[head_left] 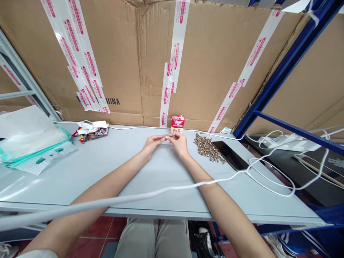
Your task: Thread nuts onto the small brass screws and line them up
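Head view is showing us working at a smooth grey counter. Our left hand and right hand are meeting just above it, their fingers clenching a tiny metal piece, too small to make out clearly. Beside the right hand, a loose, knobbly heap of brass-coloured fasteners is lying on the counter, next to a dark glossy panel. Behind our hands, a red-and-white drink carton is standing near corrugated cardboard strapped with printed tape. A thick white cable is sagging across our forearms.
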Tool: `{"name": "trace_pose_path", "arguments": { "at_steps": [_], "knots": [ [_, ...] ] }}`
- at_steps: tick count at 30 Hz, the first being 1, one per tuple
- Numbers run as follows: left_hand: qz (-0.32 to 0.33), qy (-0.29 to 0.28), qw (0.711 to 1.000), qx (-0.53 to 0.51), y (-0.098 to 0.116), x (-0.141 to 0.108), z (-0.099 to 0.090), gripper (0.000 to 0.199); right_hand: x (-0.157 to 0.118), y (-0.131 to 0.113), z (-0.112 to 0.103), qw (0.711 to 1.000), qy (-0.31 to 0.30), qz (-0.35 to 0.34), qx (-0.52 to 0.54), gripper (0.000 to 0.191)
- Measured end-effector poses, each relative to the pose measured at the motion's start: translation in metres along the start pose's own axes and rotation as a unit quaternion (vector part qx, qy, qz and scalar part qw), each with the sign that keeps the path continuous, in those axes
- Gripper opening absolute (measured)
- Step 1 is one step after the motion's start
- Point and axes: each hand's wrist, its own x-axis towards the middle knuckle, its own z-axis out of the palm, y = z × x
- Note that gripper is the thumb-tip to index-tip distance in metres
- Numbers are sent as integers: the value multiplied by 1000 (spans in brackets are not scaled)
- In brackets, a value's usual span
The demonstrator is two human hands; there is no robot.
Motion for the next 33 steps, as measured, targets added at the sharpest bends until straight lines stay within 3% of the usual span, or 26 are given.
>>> {"name": "trace_pose_path", "arguments": {
  "at_steps": [6,12,19,23,28,33],
  "knots": [
    [9,7,1000,-19,0,0,-1,35,4,4,-6,997,-58,-36,-28,19],
    [45,22,999,-5,5,-1,1,33,-4,-2,-7,979,-27,-102,-175,16],
    [104,65,991,53,10,0,6,24,-9,-8,-4,972,-32,-67,-222,19],
    [114,79,989,46,12,0,8,23,-8,-7,-5,968,-64,-100,-220,19],
    [124,70,988,61,14,-1,8,21,-10,-7,-9,947,-66,-155,-272,18],
    [131,32,986,95,17,3,5,22,-11,-10,-13,918,-89,-166,-349,26]
  ]
}}
